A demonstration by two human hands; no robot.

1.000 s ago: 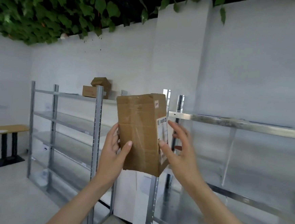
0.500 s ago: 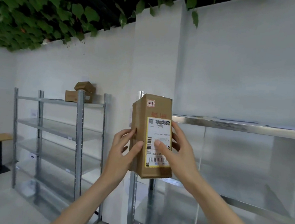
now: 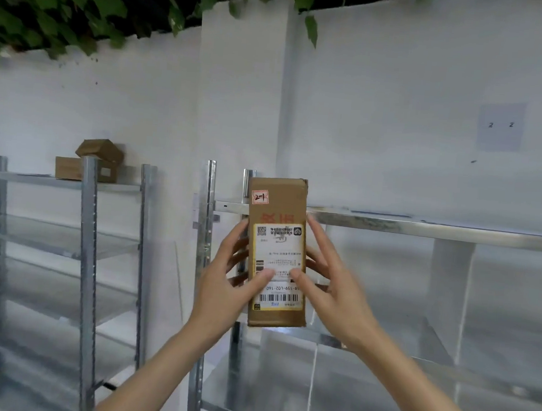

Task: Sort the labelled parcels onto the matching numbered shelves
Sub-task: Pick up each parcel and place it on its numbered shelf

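Note:
I hold a tall brown cardboard parcel (image 3: pixel 279 212) upright in front of me. Its white shipping label faces me, and a small red-edged sticker near its top reads "2-1". My left hand (image 3: pixel 224 282) grips its left side, thumb on the label. My right hand (image 3: pixel 331 284) grips its right side, thumb also on the label. Behind the parcel stands a metal shelf unit (image 3: pixel 423 228). A paper sign (image 3: pixel 500 126) on the wall above that unit shows "2" twice.
A second metal shelf unit (image 3: pixel 87 255) stands to the left, with two brown boxes (image 3: pixel 88 161) stacked on its top shelf. Green leaves (image 3: pixel 68 1) hang from the ceiling. A white wall runs behind both units.
The parcel has been turned so its label faces me squarely. The view has swung right, bringing the right shelf unit and the wall sign into sight.

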